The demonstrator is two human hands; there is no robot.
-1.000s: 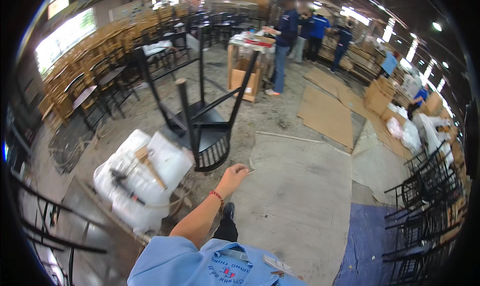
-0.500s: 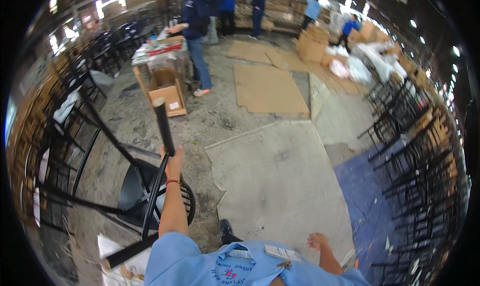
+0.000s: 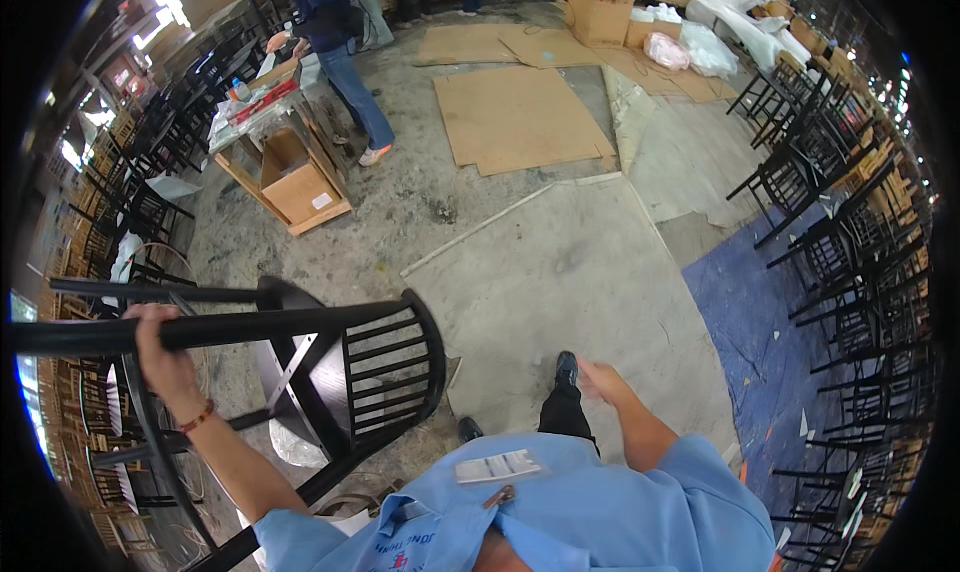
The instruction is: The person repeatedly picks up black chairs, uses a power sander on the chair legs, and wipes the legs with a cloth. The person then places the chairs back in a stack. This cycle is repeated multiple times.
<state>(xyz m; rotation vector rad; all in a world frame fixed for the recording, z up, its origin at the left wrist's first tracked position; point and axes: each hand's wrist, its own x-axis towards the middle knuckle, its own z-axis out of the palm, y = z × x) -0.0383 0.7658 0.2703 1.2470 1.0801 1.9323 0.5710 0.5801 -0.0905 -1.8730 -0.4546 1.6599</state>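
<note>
A black wooden chair (image 3: 331, 374) is held tipped on its side at my left, its legs pointing left and its slatted backrest (image 3: 395, 372) toward the middle. Fingers of my left hand (image 3: 165, 360) wrap round one of its legs near a crossbar. The seat's underside, with pale crossed braces, faces me. Down by my right side hangs my right hand (image 3: 601, 382), holding nothing, its fingers loosely stretched and slightly blurred. It appears just beside my black shoe (image 3: 567, 368), touching no object.
Rows of black chairs stand at the left and at the right (image 3: 835, 252), those on the right along a blue sheet (image 3: 740, 342). Ahead lie flat cardboard (image 3: 525, 119) and a pale floor sheet (image 3: 560, 272). A person in jeans (image 3: 358, 97) stands at a wooden workbench (image 3: 340, 210).
My left hand has moved left, and the chair has swung round so its backrest points right. My right hand has moved forward. The view has shifted and tipped downward.
</note>
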